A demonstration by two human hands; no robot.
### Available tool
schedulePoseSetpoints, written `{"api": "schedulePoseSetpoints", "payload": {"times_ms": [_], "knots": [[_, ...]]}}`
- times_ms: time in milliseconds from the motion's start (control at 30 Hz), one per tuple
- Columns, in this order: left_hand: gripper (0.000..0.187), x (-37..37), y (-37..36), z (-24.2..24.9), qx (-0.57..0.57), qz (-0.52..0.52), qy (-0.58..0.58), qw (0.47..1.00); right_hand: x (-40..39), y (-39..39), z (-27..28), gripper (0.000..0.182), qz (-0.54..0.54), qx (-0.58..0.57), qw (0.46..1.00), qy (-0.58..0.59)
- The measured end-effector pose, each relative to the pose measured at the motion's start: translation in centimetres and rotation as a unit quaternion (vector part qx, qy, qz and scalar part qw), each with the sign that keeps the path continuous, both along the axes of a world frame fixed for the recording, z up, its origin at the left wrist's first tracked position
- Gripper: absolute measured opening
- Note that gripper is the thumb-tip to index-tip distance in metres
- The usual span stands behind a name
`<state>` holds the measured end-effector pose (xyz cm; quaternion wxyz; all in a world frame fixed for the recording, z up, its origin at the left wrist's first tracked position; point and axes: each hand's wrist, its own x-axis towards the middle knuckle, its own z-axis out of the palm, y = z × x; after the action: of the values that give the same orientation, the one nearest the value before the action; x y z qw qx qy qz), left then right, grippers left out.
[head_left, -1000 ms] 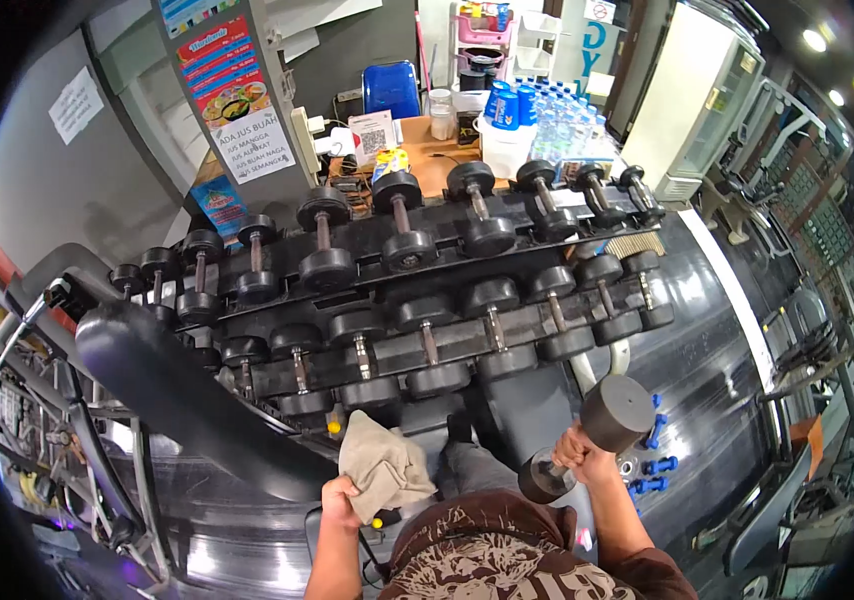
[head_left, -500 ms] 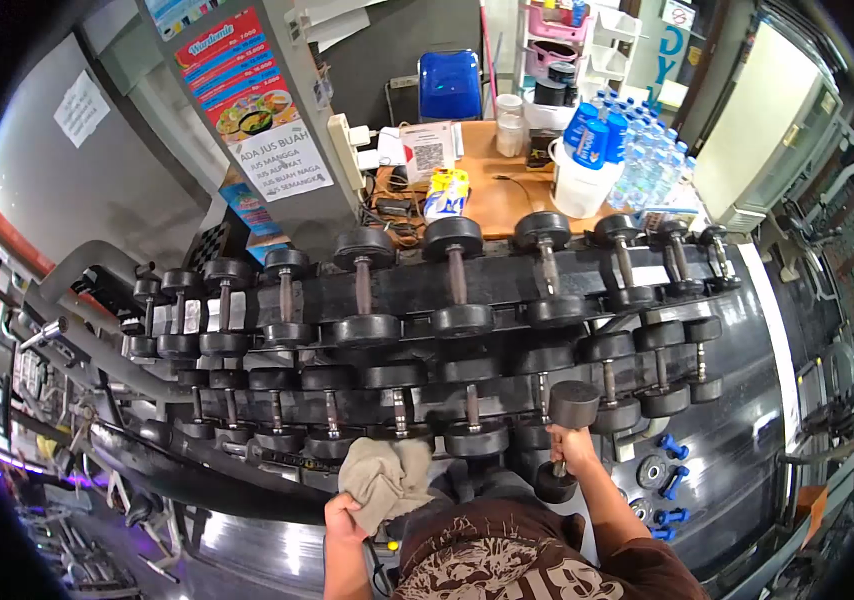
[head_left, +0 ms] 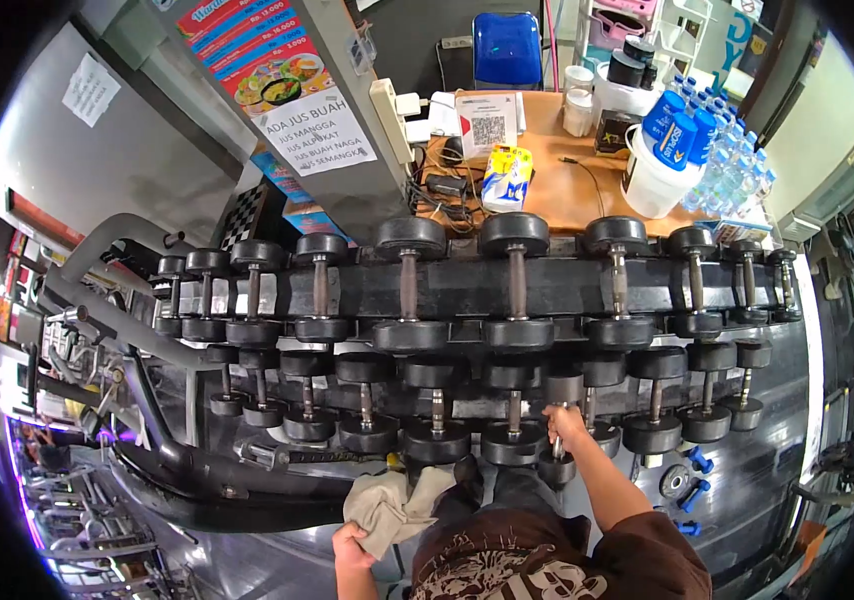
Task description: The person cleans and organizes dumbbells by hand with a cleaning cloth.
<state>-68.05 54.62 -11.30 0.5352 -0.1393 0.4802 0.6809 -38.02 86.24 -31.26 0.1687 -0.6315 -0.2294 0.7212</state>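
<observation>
My left hand [head_left: 351, 545] is closed on a beige cloth [head_left: 392, 505], which hangs bunched in front of my lap. A black dumbbell [head_left: 557, 470] is gripped by its handle in my right hand [head_left: 566, 424], at the lower tier of the rack. Its far head lies between two racked dumbbells, close beside the one on its right [head_left: 602, 440]. To its left rests another dumbbell [head_left: 514, 442]. Whether the held dumbbell touches the rack cannot be made out.
An upper row of dumbbells [head_left: 517, 335] runs behind the lower one. Beyond stands a wooden table [head_left: 552, 190] with a white bucket [head_left: 655, 185] and water bottles [head_left: 732, 180]. Blue small dumbbells [head_left: 694, 494] and a plate [head_left: 675, 482] lie on the floor at right. A padded machine [head_left: 217, 505] is at left.
My right hand has moved the dumbbell forward to the lower tier, away from my body. The view has shifted closer to the rack. My left hand still holds the cloth.
</observation>
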Motion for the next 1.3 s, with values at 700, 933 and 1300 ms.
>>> {"api": "schedulePoseSetpoints", "payload": {"times_ms": [700, 933, 1300], "knots": [[0.079, 3.2, 0.6, -1.0, -0.027, 0.017, 0.011, 0.999, -0.4, 3.9, -6.4, 0.014, 0.002, -0.057, 0.995, -0.079], [0.074, 4.3, 1.7, -1.5, -0.04, 0.003, -0.017, 0.999, 0.1, 2.7, -6.5, 0.021, 0.023, 0.044, 0.995, -0.091], [0.072, 4.4, 4.2, -3.5, 0.045, -0.111, -0.044, 0.992, 4.1, -3.9, -1.1, 0.047, 0.228, 0.328, 0.834, -0.38]]}}
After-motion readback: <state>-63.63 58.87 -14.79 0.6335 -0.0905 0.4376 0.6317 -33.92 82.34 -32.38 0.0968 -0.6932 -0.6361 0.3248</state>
